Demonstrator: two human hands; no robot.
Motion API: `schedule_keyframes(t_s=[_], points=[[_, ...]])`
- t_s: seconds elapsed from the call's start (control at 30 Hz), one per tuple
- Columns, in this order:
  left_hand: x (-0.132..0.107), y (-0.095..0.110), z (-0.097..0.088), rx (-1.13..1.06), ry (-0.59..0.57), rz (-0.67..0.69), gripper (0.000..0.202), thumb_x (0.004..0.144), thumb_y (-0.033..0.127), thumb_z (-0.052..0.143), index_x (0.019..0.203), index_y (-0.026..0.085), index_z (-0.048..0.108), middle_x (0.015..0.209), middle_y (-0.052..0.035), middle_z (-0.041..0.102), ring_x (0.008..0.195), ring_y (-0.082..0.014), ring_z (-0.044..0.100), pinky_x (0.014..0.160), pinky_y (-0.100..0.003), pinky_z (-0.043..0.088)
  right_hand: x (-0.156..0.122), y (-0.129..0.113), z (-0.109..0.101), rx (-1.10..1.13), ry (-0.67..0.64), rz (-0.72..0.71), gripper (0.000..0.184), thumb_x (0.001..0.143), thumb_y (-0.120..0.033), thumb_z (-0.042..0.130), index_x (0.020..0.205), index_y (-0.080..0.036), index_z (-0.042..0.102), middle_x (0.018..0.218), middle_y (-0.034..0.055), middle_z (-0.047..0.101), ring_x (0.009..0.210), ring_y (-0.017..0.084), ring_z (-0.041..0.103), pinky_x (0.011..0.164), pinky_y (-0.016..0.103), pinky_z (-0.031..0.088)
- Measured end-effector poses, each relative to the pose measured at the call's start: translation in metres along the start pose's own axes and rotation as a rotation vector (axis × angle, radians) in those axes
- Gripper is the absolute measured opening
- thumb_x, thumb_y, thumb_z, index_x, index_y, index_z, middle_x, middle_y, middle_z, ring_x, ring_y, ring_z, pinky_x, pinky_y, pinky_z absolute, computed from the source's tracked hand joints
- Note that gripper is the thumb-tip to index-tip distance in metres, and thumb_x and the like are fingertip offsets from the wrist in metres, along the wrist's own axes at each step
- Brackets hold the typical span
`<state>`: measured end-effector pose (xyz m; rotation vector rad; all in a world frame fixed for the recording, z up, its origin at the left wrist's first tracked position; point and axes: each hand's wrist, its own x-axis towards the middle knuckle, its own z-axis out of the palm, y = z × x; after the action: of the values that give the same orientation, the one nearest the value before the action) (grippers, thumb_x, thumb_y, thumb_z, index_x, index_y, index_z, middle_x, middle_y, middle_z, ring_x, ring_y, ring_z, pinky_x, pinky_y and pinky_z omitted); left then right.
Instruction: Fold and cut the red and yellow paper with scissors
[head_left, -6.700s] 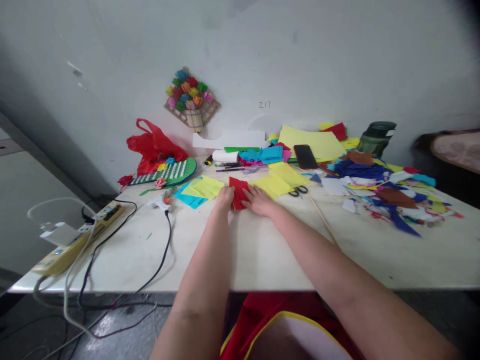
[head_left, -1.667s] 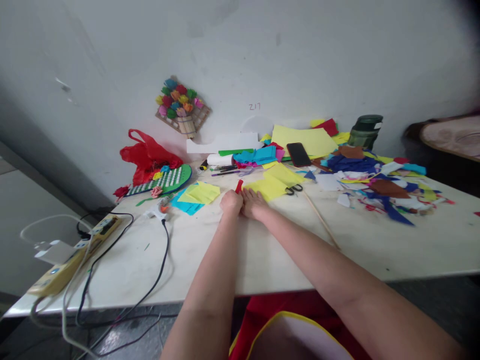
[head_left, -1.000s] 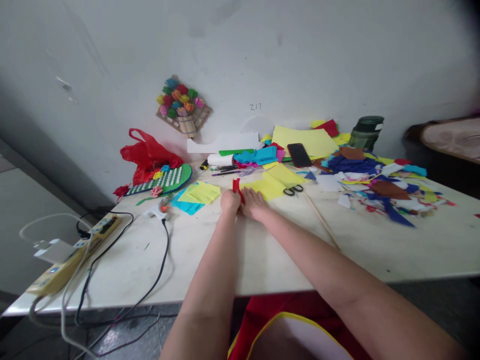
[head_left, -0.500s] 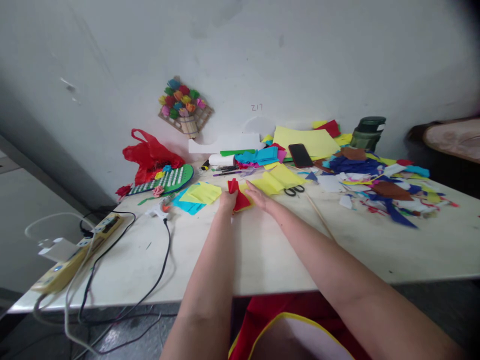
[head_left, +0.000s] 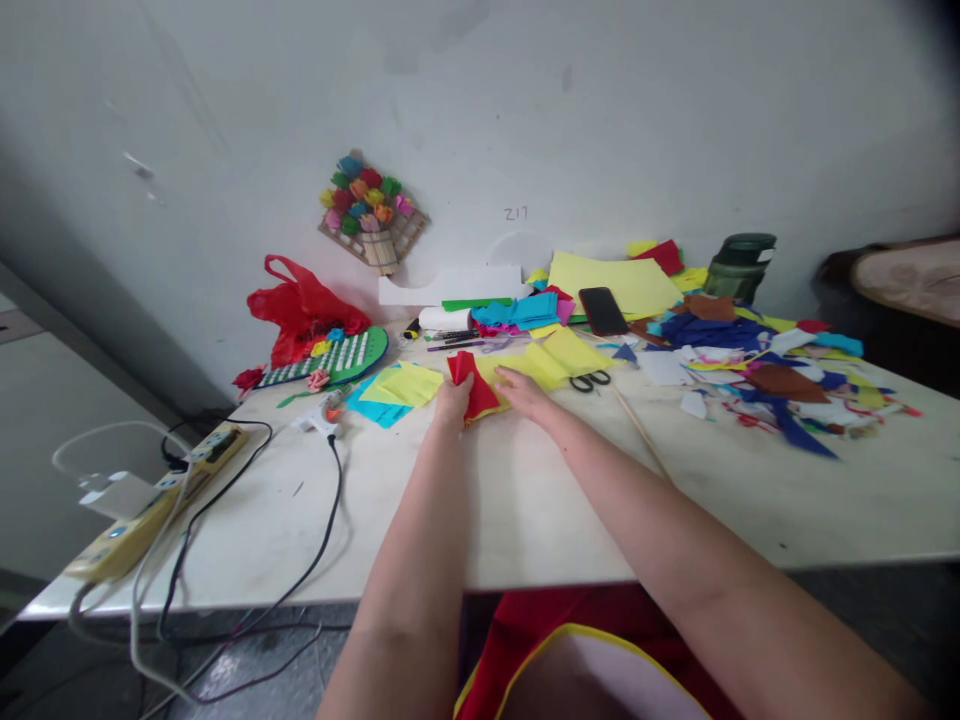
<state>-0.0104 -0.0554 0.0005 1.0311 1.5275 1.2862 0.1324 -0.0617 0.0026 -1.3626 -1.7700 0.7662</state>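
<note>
A folded piece of red paper [head_left: 471,386] lies on the white table [head_left: 525,500], partly opened out. My left hand [head_left: 452,402] is closed on its near left edge. My right hand [head_left: 521,391] lies flat with the fingers stretched out, pressing the red paper's right side where it meets the yellow sheets [head_left: 551,360]. Both forearms reach straight out from the near edge.
Black scissors [head_left: 591,380] and a thin wooden stick [head_left: 637,430] lie to the right. A phone [head_left: 603,310], a heap of coloured paper scraps [head_left: 757,370], a green jar [head_left: 740,266], a glue gun [head_left: 322,412], a power strip [head_left: 142,500] with cables and a red bag [head_left: 304,305] surround the work spot.
The red paper, rolled tight between both hands a second ago, has opened out flat. My right hand has spread and moved to the right onto it.
</note>
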Motion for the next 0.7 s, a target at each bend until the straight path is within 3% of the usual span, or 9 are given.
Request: schedule_keyframes(t_s=[0.13,0.27,0.37,0.5,0.7], points=[[-0.001,-0.001,-0.001,-0.018,-0.016,0.022,0.03,0.068,0.039,0.063,0.084,0.013,0.062,0.081,-0.0105,0.067,0.068,-0.0196,0.064,0.059,-0.027,0.048,0.0,0.001,0.0,-0.179,0.013,-0.033,0.044,0.081,-0.02,0.047,0.125,-0.014,0.049,0.134,0.0075,0.043,0.124,0.014,0.038,0.103,0.026,0.027],[-0.002,0.0,-0.001,-0.001,-0.017,0.027,0.031,0.068,0.04,0.065,0.085,0.014,0.063,0.083,-0.0104,0.067,0.074,-0.0202,0.064,0.062,-0.026,0.048,-0.003,-0.002,-0.011,-0.415,0.154,-0.079,0.038,0.081,-0.02,0.045,0.118,-0.017,0.055,0.124,0.0076,0.054,0.114,0.017,0.049,0.096,0.027,0.035],[-0.004,0.002,-0.001,0.043,-0.004,0.022,0.031,0.068,0.04,0.064,0.085,0.014,0.063,0.083,-0.0107,0.067,0.073,-0.0207,0.064,0.061,-0.027,0.048,-0.008,-0.007,-0.028,-0.581,0.296,0.017,0.034,0.082,-0.024,0.041,0.11,-0.019,0.06,0.109,0.0091,0.062,0.1,0.022,0.057,0.085,0.033,0.042],[-0.004,0.003,-0.001,0.042,-0.015,0.014,0.032,0.069,0.04,0.062,0.086,0.014,0.062,0.083,-0.0113,0.067,0.068,-0.0196,0.064,0.057,-0.026,0.048,-0.013,-0.008,-0.056,-0.681,0.42,0.199,0.034,0.081,-0.025,0.041,0.107,-0.018,0.06,0.106,0.0125,0.062,0.094,0.024,0.059,0.076,0.034,0.044],[-0.004,0.005,-0.001,0.068,0.0,0.029,0.034,0.07,0.041,0.062,0.09,0.014,0.061,0.088,-0.0111,0.067,0.071,-0.0196,0.064,0.059,-0.027,0.048,-0.011,0.002,-0.081,-0.665,0.429,0.404,0.032,0.081,-0.026,0.041,0.105,-0.019,0.06,0.102,0.0121,0.062,0.095,0.024,0.058,0.074,0.034,0.043]])
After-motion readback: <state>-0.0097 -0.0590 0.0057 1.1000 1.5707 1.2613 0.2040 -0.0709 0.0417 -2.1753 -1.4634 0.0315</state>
